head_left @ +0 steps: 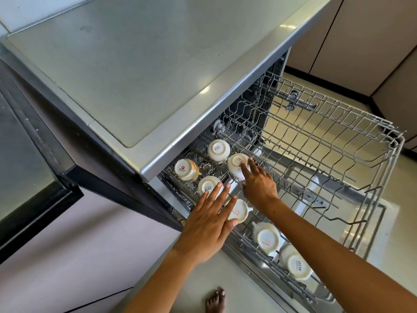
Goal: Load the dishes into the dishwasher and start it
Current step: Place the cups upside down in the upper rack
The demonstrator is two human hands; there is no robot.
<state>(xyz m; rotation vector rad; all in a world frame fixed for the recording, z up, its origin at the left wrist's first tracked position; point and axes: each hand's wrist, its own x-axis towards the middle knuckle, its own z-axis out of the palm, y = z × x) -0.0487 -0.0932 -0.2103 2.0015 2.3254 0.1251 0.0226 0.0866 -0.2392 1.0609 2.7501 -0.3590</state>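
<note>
While a bare foot (215, 300) shows on the floor at the bottom edge, two upturned cups (267, 239) lie low right in the pulled-out rack (381, 177). At centre, the left hand (208, 224) spreads flat, straight fingers over a cup with red print (240, 210) and touching a SISTA cup (207, 185). Just right, the right hand (258, 185) curls its fingers onto a tilted cup (235, 164). Beyond sit two more cups (217, 151), then the dishwasher top (146, 71) in the upper left.

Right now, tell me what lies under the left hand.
The left hand spreads over two upside-down cups: one marked SISTA, one with red print. Their near sides and the rack beneath are covered.
</note>
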